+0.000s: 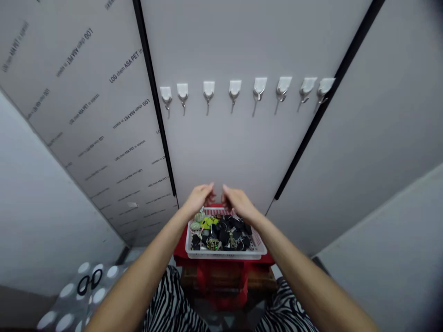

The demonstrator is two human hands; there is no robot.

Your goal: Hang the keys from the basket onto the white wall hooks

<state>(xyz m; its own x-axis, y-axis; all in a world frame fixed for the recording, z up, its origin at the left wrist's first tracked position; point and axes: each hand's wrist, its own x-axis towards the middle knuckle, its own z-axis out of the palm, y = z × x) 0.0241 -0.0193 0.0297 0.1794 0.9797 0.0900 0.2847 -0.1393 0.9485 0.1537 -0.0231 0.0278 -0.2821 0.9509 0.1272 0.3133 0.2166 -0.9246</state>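
Both hands hover over the far rim of a white plastic basket (226, 254), facing each other with a small gap between them. My left hand (201, 196) has its thumb apart from loosely bent fingers, and nothing shows in it. My right hand (236, 201) mirrors it, thumb forward and fingers curved down, also with nothing visible. Many small black items (224, 236) fill the basket, probably keychains or trinkets. Among them are a yellow-green piece (209, 223), pale green rounded pieces (195, 225) and a patterned round piece (213, 244).
Several white adhesive hooks (235, 88) run in a row across the white panel (228, 147) ahead, between two black strips (154, 92). Below the basket, red cloth (221, 297) drapes over a brown wooden stool (188, 278). Black-handled scissors (90, 282) lie on a dotted surface at lower left.
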